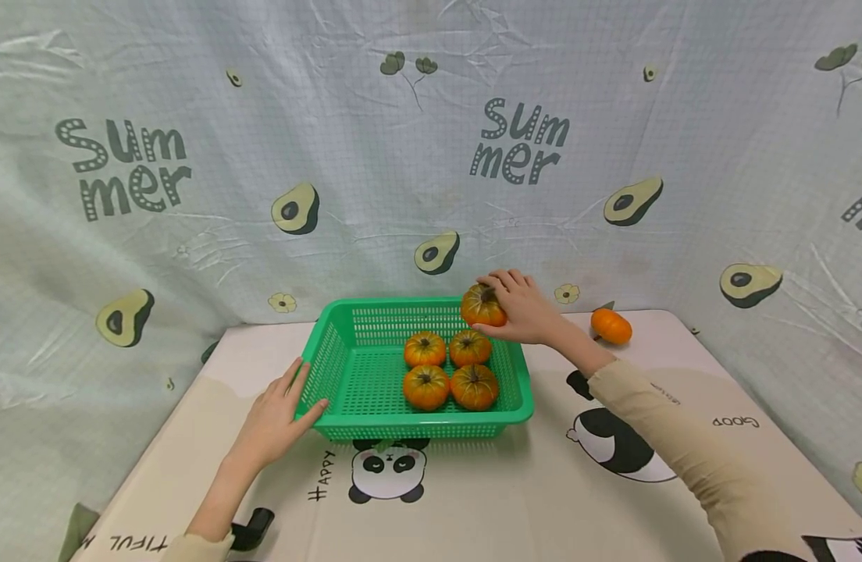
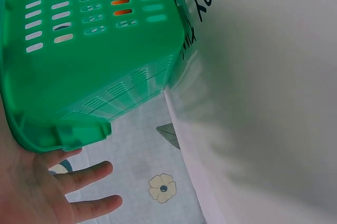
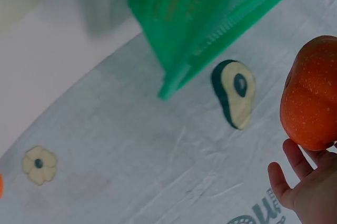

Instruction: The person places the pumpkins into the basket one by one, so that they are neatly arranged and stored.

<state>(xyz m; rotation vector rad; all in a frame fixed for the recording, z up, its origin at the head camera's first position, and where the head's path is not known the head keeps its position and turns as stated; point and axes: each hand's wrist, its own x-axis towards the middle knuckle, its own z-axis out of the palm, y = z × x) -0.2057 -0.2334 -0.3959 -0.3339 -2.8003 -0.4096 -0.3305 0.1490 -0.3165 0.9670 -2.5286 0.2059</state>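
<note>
The basket (image 1: 403, 419) is smooth green plastic with a low gloss and slotted walls. Between one and two o'clock from its middle, the raised pumpkin (image 1: 479, 307) has smooth, faintly speckled skin; the four pumpkins (image 1: 475, 388) inside look ribbed and softly shiny. Toward twelve, the backdrop (image 1: 375, 156) is thin, wrinkled, glossy sheeting. Toward four, the sleeve (image 1: 684, 441) is creased, matt cloth; the counter (image 1: 515, 499) looks smooth.

"SUMMER" (image 1: 132, 168) on backdrop cloth (image 1: 375, 140), upper left and upper centre, tablecloth (image 1: 515, 515) reading "TIFUL" (image 1: 139, 542) lower left, "HAPPY" (image 1: 322, 474) lower centre, "GOOD" (image 1: 735, 422) lower right
</note>
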